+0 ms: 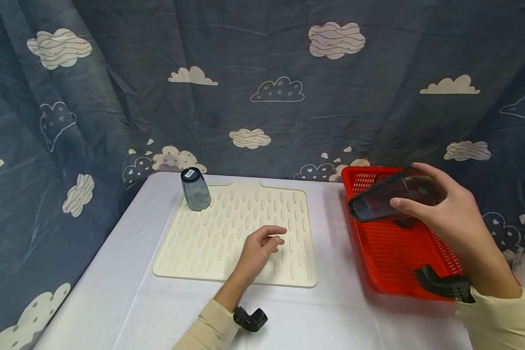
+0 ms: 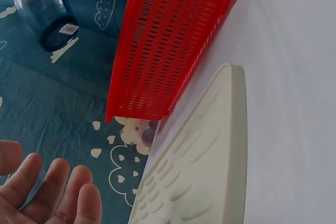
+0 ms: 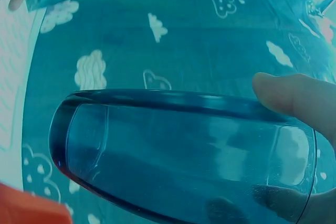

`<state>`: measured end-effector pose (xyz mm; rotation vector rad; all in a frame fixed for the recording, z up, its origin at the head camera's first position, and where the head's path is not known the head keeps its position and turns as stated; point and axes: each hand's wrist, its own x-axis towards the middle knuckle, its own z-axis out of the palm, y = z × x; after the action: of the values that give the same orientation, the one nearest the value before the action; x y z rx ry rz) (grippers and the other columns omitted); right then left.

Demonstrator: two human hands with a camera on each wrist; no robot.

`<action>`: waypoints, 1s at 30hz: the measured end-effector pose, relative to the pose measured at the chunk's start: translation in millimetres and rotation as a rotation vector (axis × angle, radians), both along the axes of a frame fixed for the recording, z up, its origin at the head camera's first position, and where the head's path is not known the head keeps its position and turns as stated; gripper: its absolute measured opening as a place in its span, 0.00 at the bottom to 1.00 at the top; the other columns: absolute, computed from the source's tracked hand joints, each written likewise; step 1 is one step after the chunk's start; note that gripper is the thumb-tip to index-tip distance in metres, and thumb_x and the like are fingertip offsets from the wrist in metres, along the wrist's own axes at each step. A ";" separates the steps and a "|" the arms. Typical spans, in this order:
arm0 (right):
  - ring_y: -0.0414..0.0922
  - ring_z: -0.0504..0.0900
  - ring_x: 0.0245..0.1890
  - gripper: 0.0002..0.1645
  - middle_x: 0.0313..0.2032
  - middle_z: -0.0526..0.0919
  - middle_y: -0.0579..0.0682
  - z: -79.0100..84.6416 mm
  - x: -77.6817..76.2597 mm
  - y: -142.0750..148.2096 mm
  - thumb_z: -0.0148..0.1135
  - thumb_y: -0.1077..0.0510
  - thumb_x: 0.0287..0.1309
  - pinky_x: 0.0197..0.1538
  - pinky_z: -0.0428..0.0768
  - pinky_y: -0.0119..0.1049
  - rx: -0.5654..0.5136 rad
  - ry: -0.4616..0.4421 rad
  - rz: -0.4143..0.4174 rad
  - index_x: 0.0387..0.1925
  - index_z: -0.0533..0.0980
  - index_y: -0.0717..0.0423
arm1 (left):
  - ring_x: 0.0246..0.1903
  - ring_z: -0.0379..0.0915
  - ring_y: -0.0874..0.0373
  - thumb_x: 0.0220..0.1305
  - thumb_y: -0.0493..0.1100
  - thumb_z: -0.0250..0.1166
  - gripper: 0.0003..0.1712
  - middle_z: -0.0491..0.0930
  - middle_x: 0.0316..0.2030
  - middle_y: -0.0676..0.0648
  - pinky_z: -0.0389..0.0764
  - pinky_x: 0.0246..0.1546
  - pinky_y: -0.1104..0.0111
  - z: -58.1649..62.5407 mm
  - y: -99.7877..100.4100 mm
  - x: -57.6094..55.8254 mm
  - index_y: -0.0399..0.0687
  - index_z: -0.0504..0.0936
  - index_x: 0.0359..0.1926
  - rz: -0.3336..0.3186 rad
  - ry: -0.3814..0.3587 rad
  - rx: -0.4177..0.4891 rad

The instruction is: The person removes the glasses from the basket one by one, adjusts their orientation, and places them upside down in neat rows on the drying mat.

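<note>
My right hand (image 1: pixel 448 209) grips a blue-grey tinted drinking glass (image 1: pixel 376 199) near its rim, thumb on one side and fingers on the other. The glass is tilted over the red plastic basket (image 1: pixel 360 253), its thick base pointing left. In the left wrist view, a white label marks the base of this glass (image 2: pixel 58 32). Over the cream ridged mat (image 1: pixel 227 272), my left hand (image 1: pixel 260 248) hovers with loosely bent fingers and nothing in them. A second tinted glass (image 1: pixel 196 192) stands upside down at the mat's far left corner.
Beneath the held glass, a dark object (image 1: pixel 406 222) partly shows in the basket. White cloth (image 1: pixel 127 262) covers the table. A dark cloud-print curtain (image 1: pixel 245 58) hangs behind and on both sides.
</note>
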<state>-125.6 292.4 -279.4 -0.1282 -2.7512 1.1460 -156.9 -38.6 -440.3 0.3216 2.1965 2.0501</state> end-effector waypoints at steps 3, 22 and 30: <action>0.20 0.71 0.43 0.51 0.62 0.71 0.52 -2.1 -1.7 -10.4 0.70 0.44 0.57 0.36 0.77 0.14 -0.040 0.025 0.035 0.76 0.53 0.34 | 0.49 0.82 0.54 0.71 0.37 0.56 0.14 0.81 0.56 0.44 0.80 0.45 0.74 -1.5 -1.0 0.5 0.46 0.81 0.54 -0.003 0.002 0.002; 0.36 0.76 0.53 0.51 0.66 0.70 0.57 -8.6 -6.6 -67.4 0.72 0.46 0.56 0.43 0.75 0.13 -0.175 0.046 0.123 0.75 0.56 0.43 | 0.46 0.82 0.55 0.70 0.38 0.56 0.15 0.81 0.56 0.43 0.81 0.45 0.70 -1.0 -4.5 1.6 0.44 0.81 0.54 -0.001 -0.034 0.032; 0.46 0.73 0.61 0.49 0.67 0.70 0.55 -14.8 -7.6 -88.2 0.72 0.46 0.56 0.47 0.75 0.13 -0.248 0.027 0.143 0.74 0.57 0.42 | 0.45 0.83 0.55 0.72 0.38 0.54 0.15 0.81 0.56 0.40 0.81 0.44 0.71 -6.7 -7.7 -0.1 0.41 0.80 0.54 -0.010 -0.046 0.045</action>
<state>-133.2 204.2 -294.2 0.0556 -2.6202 1.5111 -157.0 -46.4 -447.0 0.2855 2.1213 2.0825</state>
